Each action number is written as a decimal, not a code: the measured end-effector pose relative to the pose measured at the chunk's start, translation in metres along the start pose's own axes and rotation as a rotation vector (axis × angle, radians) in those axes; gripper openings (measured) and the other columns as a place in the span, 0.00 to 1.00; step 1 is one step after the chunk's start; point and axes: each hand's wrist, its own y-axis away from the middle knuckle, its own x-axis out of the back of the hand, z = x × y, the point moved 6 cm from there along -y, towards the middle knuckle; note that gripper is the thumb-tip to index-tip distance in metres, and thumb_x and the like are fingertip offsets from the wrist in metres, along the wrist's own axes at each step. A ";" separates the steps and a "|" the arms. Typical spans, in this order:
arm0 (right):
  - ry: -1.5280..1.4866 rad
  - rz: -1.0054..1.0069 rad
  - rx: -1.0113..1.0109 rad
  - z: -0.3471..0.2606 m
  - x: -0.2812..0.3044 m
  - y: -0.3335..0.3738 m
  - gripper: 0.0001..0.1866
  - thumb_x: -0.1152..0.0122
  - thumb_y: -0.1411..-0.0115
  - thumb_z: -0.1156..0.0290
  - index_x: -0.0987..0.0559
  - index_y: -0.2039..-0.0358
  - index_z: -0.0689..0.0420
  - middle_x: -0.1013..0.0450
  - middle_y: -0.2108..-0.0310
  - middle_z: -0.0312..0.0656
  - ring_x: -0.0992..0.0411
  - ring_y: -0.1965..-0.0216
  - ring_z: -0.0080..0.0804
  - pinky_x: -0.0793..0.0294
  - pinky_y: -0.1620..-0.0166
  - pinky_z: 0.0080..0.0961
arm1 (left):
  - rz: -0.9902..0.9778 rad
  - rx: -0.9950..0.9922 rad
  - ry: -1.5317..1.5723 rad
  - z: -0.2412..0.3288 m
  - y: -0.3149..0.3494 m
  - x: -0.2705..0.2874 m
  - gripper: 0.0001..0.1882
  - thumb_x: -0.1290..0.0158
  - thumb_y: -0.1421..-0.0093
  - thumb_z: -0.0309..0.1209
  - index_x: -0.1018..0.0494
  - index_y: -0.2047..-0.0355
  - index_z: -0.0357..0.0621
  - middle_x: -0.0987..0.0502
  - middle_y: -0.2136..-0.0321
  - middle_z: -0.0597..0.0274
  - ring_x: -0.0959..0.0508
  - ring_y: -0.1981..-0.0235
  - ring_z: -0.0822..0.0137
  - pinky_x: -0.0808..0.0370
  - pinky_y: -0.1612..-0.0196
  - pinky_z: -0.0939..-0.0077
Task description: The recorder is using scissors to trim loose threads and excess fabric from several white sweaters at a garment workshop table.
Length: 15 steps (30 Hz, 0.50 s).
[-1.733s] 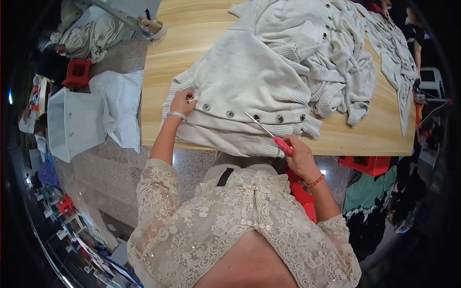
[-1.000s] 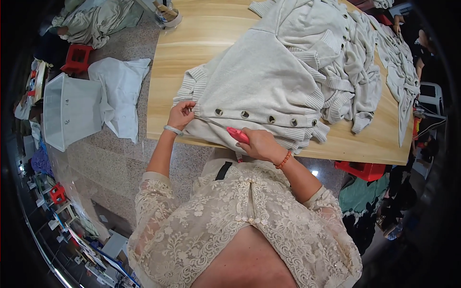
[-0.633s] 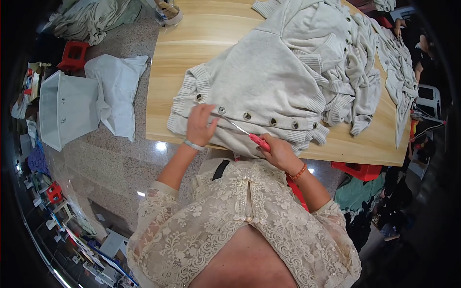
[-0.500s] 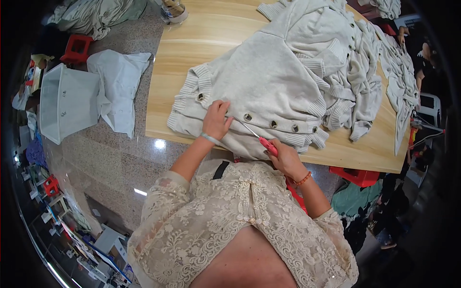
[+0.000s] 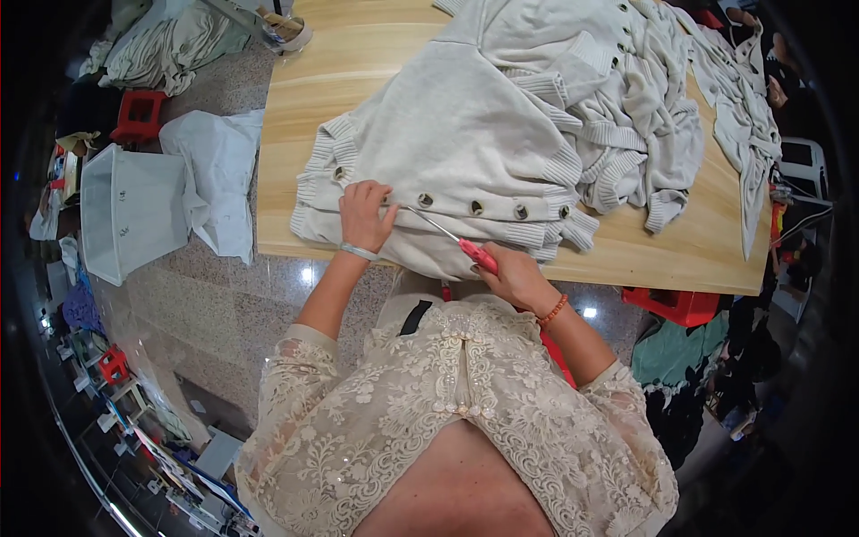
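Observation:
A light grey knitted cardigan point(image 5: 429, 134) lies on the table in front of me, its ribbed button band with several dark buttons point(image 5: 477, 208) running along the near side. My left hand point(image 5: 365, 217) has its fingers bent over that band, gripping the knit beside a partly covered button. My right hand point(image 5: 514, 276) is closed round the red handle of a tool with a thin metal shaft point(image 5: 438, 224). The shaft slants up and left, its tip at the band close to my left thumb. What kind of tip it has is too small to make out.
More grey knitwear point(image 5: 626, 134) is heaped on the right of the wooden table point(image 5: 313, 72). A container point(image 5: 286, 34) stands at its far left corner. On the floor are a white bin point(image 5: 148, 210), a white sack point(image 5: 219, 179) and red stools point(image 5: 139, 115). Another person is at the far right.
The view has shifted, so the table and cardigan sit further left and higher. Both hands keep their holds; the tool tip stays near my left thumb.

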 end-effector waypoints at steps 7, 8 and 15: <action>0.053 0.013 -0.098 0.026 0.015 0.034 0.13 0.41 0.43 0.61 0.29 0.63 0.55 0.26 0.73 0.53 0.27 0.67 0.55 0.30 0.65 0.48 | -0.185 0.016 0.248 0.026 0.004 -0.069 0.17 0.37 0.56 0.25 0.29 0.65 0.43 0.28 0.67 0.56 0.28 0.63 0.53 0.31 0.58 0.64; 0.065 0.021 -0.132 0.028 0.016 0.035 0.13 0.41 0.43 0.61 0.28 0.64 0.55 0.26 0.72 0.54 0.26 0.67 0.55 0.29 0.64 0.47 | -0.156 0.013 0.266 0.024 0.001 -0.072 0.14 0.38 0.56 0.23 0.30 0.70 0.42 0.28 0.71 0.58 0.27 0.67 0.55 0.30 0.62 0.65; 0.000 0.040 -0.006 0.034 -0.004 0.023 0.15 0.41 0.43 0.58 0.26 0.63 0.56 0.25 0.73 0.54 0.26 0.66 0.57 0.29 0.62 0.49 | -0.381 0.254 0.563 0.005 0.004 -0.076 0.09 0.40 0.57 0.21 0.26 0.73 0.43 0.26 0.73 0.58 0.27 0.67 0.55 0.29 0.61 0.64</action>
